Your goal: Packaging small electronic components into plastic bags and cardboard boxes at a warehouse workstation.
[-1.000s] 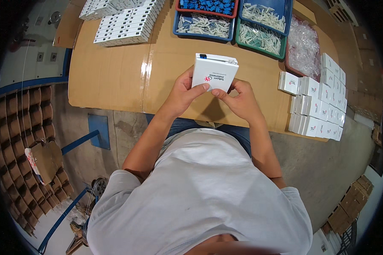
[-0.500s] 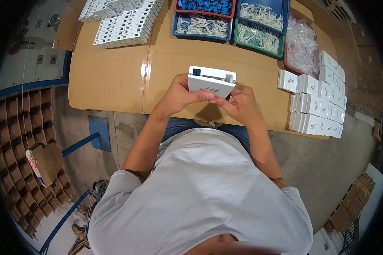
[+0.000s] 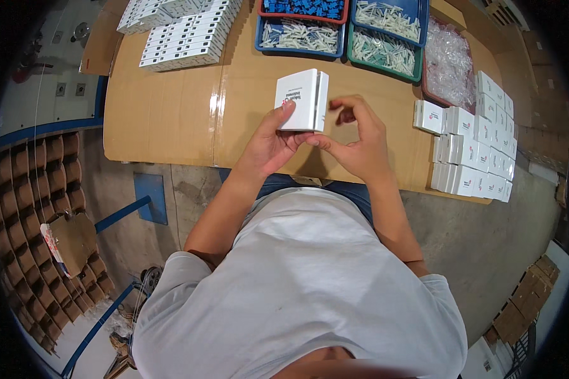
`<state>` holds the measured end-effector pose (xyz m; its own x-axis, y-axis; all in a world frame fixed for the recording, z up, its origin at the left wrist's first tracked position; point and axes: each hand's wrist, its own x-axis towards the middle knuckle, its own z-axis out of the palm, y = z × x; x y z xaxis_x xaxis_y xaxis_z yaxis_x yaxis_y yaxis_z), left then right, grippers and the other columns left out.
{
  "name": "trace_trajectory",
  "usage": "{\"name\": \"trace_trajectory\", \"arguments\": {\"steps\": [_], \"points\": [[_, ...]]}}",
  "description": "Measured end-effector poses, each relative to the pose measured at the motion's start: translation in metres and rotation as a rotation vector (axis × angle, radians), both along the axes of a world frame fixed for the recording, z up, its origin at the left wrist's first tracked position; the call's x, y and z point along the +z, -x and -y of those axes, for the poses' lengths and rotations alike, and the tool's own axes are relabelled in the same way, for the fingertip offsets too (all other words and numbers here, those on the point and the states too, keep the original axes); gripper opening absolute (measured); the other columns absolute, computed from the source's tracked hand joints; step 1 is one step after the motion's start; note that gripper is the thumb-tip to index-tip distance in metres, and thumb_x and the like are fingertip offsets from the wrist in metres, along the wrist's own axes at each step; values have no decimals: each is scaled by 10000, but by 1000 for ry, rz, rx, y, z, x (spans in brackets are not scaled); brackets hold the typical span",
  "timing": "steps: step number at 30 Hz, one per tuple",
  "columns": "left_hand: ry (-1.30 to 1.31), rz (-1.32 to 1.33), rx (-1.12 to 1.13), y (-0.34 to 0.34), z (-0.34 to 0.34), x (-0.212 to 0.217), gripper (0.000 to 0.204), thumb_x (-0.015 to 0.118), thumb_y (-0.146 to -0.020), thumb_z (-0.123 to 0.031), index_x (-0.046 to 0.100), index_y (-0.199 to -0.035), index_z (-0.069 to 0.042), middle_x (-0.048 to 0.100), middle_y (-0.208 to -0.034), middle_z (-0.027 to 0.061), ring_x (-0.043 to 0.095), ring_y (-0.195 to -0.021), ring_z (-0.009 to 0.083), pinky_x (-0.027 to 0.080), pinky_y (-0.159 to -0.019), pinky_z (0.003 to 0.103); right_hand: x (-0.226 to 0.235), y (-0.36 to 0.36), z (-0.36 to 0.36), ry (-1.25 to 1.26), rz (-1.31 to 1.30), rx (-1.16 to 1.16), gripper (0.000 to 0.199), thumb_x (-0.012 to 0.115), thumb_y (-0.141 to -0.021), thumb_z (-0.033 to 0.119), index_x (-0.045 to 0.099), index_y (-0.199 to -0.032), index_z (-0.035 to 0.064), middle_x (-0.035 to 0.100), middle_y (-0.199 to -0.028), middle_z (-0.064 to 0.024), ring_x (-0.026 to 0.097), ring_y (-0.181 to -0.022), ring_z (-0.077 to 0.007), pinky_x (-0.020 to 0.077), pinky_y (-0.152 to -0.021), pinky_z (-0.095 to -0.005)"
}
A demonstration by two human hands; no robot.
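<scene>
A white, flat plastic casing (image 3: 298, 98) with print on its broad face is held above the near part of the table, turned so that a narrow side with a dark slit faces right. My left hand (image 3: 269, 142) grips it, thumb on the front face and fingers beneath its lower edge. Just right of the casing is my right hand (image 3: 363, 142), its fingers raised and spread away from the thumb. That thumb's tip is at the casing's lower right corner, close to my left fingertips; whether it presses on the casing is hard to tell.
Stacked white casings stand at the table's right edge (image 3: 474, 148) and far left (image 3: 186, 41). Along the back are a red tray (image 3: 302, 18) of blue parts, blue (image 3: 300, 54) and green (image 3: 385, 71) trays of white parts, and a bin of clear plastic bags (image 3: 447, 66). Cardboard (image 3: 158, 120) covers the table.
The casing has been turned from its open slotted edge facing up to its broad printed face and right side showing. My right hand has let go and its fingers have lifted off.
</scene>
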<state>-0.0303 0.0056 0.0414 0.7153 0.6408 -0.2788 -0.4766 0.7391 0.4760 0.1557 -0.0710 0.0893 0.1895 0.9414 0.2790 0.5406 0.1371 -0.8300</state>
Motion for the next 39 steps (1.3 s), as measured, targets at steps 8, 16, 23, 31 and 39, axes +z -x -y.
{"name": "trace_trajectory", "arguments": {"steps": [8, 16, 23, 31, 39], "points": [[336, 280, -90, -11, 10, -11, 515, 639, -1019, -323, 511, -1417, -22, 658, -1264, 168, 693, -1036, 201, 619, -866, 312, -2, 11, -8, -112, -123, 41, 1046, 941, -696, 278, 391, -1558, 57, 458, -1562, -153, 502, -1397, -318, 490, -1085, -460], [360, 283, -66, -15, 16, -6, 510, 630, -1025, -324, 510, -1421, -26, 651, -1283, 174, 686, -1100, 220, 592, -968, 314, -2, 10, -6, -103, -101, 19, 996, 945, -685, 236, 441, -1518, 28, 529, -1497, -154, 578, -1314, -308, 502, -1071, -439], [364, 311, -76, -15, 17, -5, 499, 625, -1028, -328, 518, -1412, -27, 658, -1264, 171, 687, -1095, 224, 600, -948, 307, 0, 11, -6, -128, -73, 3, 983, 950, -669, 258, 474, -1498, 27, 563, -1463, -155, 610, -1266, -293, 519, -1029, -413], [354, 258, -64, -15, 18, 1, 512, 641, -1019, -337, 517, -1407, -26, 658, -1255, 174, 689, -1080, 220, 602, -935, 302, 0, 11, -7, -139, -44, -4, 960, 950, -668, 263, 495, -1481, 26, 580, -1449, -150, 624, -1239, -286, 518, -1018, -403], [362, 270, -74, -13, 16, -5, 524, 658, -1010, -337, 515, -1409, -28, 657, -1256, 174, 691, -1066, 226, 613, -886, 284, 0, 10, -8, -129, -46, -1, 955, 950, -670, 256, 497, -1478, 26, 581, -1452, -139, 626, -1235, -283, 513, -1026, -397]]}}
